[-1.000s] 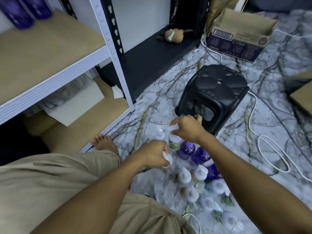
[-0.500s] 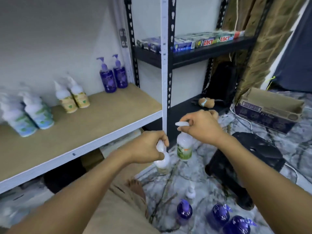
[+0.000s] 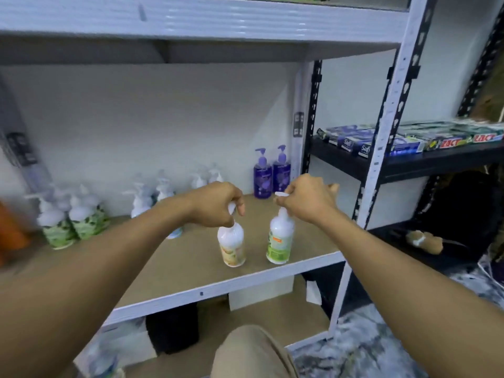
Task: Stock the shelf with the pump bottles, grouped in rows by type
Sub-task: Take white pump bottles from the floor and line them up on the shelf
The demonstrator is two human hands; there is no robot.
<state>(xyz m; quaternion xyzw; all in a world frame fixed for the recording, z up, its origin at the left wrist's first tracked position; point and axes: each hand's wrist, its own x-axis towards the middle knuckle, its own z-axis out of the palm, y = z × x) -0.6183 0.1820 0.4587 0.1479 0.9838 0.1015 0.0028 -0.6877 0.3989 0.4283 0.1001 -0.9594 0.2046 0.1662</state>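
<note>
We hold the peach-label bottle (image 3: pixel 233 246) by its pump in our left grip (image 3: pixel 215 204); the green-label bottle (image 3: pixel 281 241) in our right grip (image 3: pixel 308 199).

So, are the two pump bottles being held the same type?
No, the left grip holds a white plastic pump bottle with a cream label, the right grip a white plastic pump bottle with a green label.
</note>
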